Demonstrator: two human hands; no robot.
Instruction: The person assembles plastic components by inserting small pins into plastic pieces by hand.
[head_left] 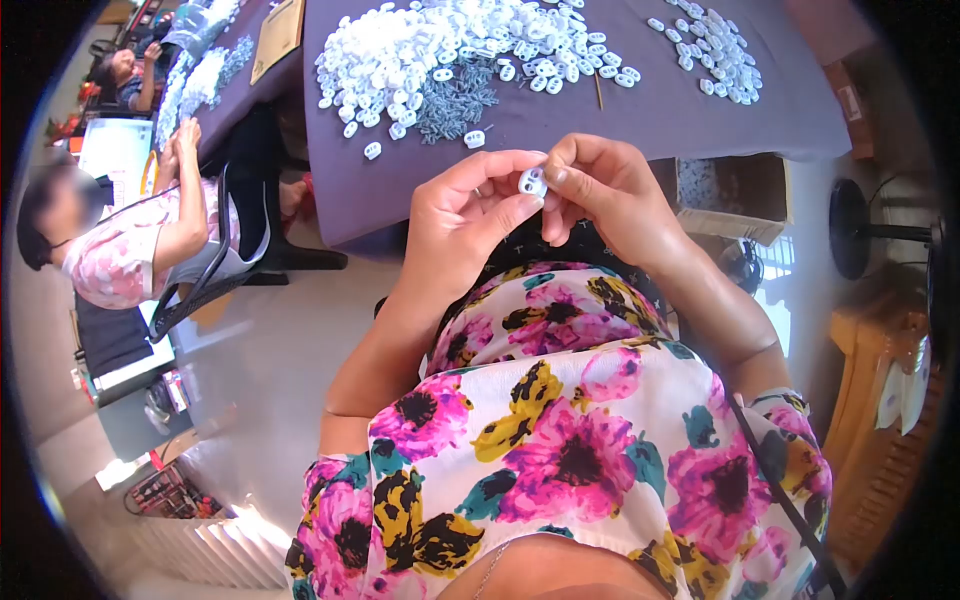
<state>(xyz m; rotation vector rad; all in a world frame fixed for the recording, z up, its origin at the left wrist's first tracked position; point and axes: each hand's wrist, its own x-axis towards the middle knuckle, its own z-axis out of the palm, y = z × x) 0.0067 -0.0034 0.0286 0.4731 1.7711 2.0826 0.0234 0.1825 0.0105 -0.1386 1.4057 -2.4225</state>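
Note:
Between my two hands, above my lap at the table's near edge, is a small white plastic piece (532, 183) with two dark holes facing me. My left hand (462, 205) pinches it from the left between thumb and forefinger. From the right, my right hand (605, 185) closes thumb and forefinger at its upper right edge; whether a smaller part sits in that pinch is hidden. Beyond my hands, a big heap of like white pieces (420, 60) lies on the table, with a pile of small grey parts (455, 100) against its near side.
A second group of white pieces (725, 55) lies at the right of the dark tablecloth (640, 125). A thin brown stick (599, 92) rests near the heap. Below the table's right side stands an open cardboard box (735, 200). A seated person (140, 235) works at the left.

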